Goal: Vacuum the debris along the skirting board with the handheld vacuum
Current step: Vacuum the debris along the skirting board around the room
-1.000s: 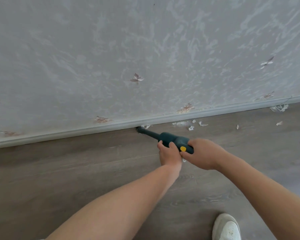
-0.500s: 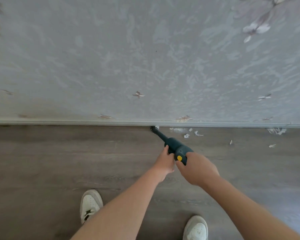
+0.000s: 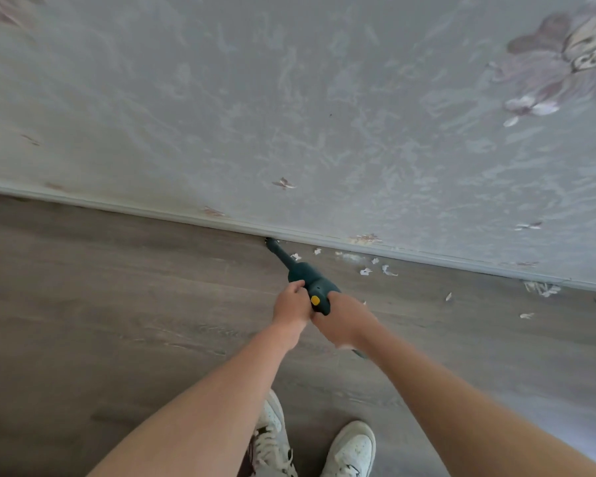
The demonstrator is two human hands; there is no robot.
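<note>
Your right hand [image 3: 346,320] is wrapped round the rear of the handheld vacuum [image 3: 312,282], and your left hand [image 3: 291,304] is curled against its left side, so both hands are clamped on the one tool near its yellow button [image 3: 315,300]. From there the dark body narrows to a thin nozzle [image 3: 278,251] whose tip touches the floor [image 3: 117,287] right where it meets the skirting board [image 3: 427,257]. The debris [image 3: 365,271], a scatter of pale scraps, lies on the floor to the right of the nozzle, just beside the board, with a second clump [image 3: 541,288] and a few loose bits farther along toward the right edge. To do this pass well, I'd judge that you should keep the tip low and tight in the corner and draw it slowly rightward, letting each scrap be taken up before you move on; a quick sweep would likely flick the light pieces away. Steady the aim with your left hand and let your right carry the weight. The tail of the vacuum is hidden under your right hand, the nozzle mouth is too small to make out, and the board runs off both edges, so how much more lies beyond cannot be told. Your white shoes [image 3: 350,449] stand well back from the wall [image 3: 289,98].
</note>
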